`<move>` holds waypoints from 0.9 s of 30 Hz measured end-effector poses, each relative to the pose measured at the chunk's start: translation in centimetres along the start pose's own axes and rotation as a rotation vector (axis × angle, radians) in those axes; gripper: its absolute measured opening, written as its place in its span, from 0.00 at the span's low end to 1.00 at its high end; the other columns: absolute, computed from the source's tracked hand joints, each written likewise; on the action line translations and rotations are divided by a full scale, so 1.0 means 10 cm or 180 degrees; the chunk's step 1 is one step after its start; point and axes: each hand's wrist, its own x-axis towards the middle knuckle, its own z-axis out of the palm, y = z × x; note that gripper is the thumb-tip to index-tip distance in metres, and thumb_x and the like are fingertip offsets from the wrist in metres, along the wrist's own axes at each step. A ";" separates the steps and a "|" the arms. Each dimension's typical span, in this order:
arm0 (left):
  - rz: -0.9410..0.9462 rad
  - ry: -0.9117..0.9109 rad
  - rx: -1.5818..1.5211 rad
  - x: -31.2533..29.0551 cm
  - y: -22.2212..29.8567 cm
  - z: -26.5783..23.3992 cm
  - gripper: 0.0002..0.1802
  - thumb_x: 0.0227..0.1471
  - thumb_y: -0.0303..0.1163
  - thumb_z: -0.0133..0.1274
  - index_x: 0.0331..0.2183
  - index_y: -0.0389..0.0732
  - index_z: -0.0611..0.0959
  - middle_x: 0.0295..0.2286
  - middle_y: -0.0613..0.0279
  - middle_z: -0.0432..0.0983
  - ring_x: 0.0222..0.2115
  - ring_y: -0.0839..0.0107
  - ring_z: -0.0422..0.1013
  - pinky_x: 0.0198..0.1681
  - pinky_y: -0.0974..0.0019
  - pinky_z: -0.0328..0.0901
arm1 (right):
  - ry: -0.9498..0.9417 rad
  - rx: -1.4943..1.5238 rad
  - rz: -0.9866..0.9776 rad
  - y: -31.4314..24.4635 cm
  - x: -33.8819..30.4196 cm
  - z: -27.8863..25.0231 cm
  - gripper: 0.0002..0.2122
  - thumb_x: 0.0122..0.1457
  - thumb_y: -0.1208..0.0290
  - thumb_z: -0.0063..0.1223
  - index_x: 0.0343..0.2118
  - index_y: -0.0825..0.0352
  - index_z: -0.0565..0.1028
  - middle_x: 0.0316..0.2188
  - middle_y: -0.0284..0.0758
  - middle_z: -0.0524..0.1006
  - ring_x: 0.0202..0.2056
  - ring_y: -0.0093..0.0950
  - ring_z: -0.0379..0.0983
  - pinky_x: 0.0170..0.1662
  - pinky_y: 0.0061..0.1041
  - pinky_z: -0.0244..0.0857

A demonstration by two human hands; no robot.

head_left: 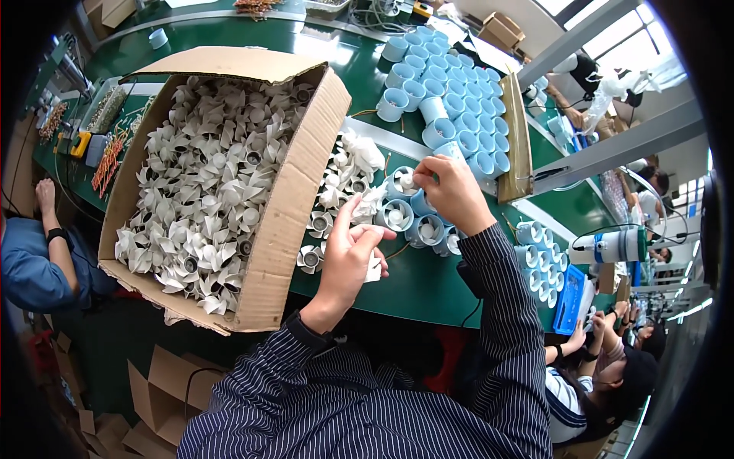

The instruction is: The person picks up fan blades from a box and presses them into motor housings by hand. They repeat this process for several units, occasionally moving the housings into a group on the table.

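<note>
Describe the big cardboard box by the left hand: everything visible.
The cardboard box is plain brown corrugated, open-topped, one flap folded outward at the far side. It sits on the green table, its near corner overhanging the edge. White pinwheel-shaped fan parts fill it. The left hand is beside its right wall.

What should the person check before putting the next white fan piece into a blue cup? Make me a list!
1. White fan piece in left hand: ok, the fingers pinch one.
2. Right hand at the blue cups: ok, it touches one.
3. Is that cup empty? Cannot tell, the hand hides it.
4. More loose fan pieces nearby: ok, a pile lies beside the cardboard box.
5. Box stocked: ok, it is full of fan pieces.
6. Spare blue cups waiting: ok, many stand in rows behind.
</note>
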 end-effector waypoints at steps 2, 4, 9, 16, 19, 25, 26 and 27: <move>0.0006 0.0005 -0.0055 0.05 0.03 0.01 0.40 0.66 0.32 0.53 0.70 0.26 0.57 0.42 0.42 0.82 0.21 0.72 0.76 0.23 0.63 0.75 | -0.0005 0.0039 0.0083 -0.06 0.00 -0.02 0.06 0.61 0.71 0.63 0.33 0.68 0.84 0.32 0.42 0.82 0.39 0.43 0.79 0.46 0.42 0.73; -0.0165 -0.0022 -0.0174 0.09 0.03 0.00 0.39 0.66 0.31 0.53 0.70 0.26 0.57 0.44 0.40 0.82 0.21 0.71 0.76 0.23 0.63 0.75 | 0.0087 -0.0113 -0.0117 -0.11 -0.01 0.00 0.06 0.60 0.71 0.64 0.31 0.68 0.84 0.31 0.41 0.82 0.41 0.43 0.79 0.46 0.42 0.72; -0.0224 0.0159 -0.0134 0.15 -0.07 -0.05 0.36 0.66 0.31 0.51 0.68 0.25 0.62 0.50 0.40 0.81 0.21 0.70 0.77 0.24 0.62 0.76 | 0.0192 -0.0885 -0.0566 -0.06 0.03 0.13 0.06 0.58 0.71 0.67 0.32 0.68 0.86 0.30 0.40 0.82 0.38 0.42 0.79 0.45 0.40 0.72; -0.0125 0.0182 -0.0250 0.06 -0.01 -0.15 0.32 0.66 0.31 0.50 0.65 0.24 0.65 0.58 0.42 0.77 0.21 0.69 0.77 0.26 0.62 0.76 | 0.0218 -0.0106 -0.0217 -0.19 -0.10 -0.07 0.08 0.61 0.66 0.63 0.35 0.66 0.84 0.33 0.40 0.82 0.39 0.41 0.81 0.45 0.41 0.73; -0.0084 0.0183 -0.0237 0.01 0.00 -0.13 0.32 0.66 0.31 0.50 0.65 0.25 0.65 0.59 0.42 0.76 0.21 0.69 0.77 0.26 0.62 0.77 | 0.0277 -0.0281 -0.0132 -0.30 -0.29 -0.10 0.09 0.61 0.66 0.62 0.39 0.65 0.83 0.35 0.41 0.81 0.38 0.41 0.81 0.43 0.41 0.74; -0.0160 0.0285 -0.0026 -0.02 0.01 -0.09 0.35 0.66 0.32 0.50 0.67 0.24 0.61 0.59 0.41 0.77 0.20 0.69 0.77 0.25 0.61 0.77 | -0.0165 -0.1413 0.0168 -0.45 -0.43 0.13 0.08 0.61 0.69 0.60 0.41 0.63 0.79 0.38 0.46 0.79 0.35 0.45 0.83 0.36 0.43 0.76; -0.0178 0.0190 0.0007 -0.01 0.02 -0.07 0.35 0.66 0.32 0.50 0.67 0.24 0.61 0.59 0.41 0.77 0.20 0.69 0.77 0.25 0.61 0.77 | -0.0105 -0.1437 0.0249 -0.45 -0.44 0.16 0.08 0.61 0.69 0.60 0.41 0.63 0.79 0.38 0.46 0.79 0.35 0.45 0.83 0.36 0.43 0.76; -0.0177 0.0180 0.0083 -0.01 0.02 -0.07 0.36 0.66 0.32 0.50 0.68 0.24 0.60 0.59 0.40 0.77 0.20 0.69 0.77 0.25 0.61 0.76 | -0.0069 -0.1382 0.0306 -0.44 -0.44 0.21 0.07 0.61 0.69 0.59 0.41 0.63 0.79 0.38 0.45 0.79 0.35 0.45 0.83 0.36 0.44 0.76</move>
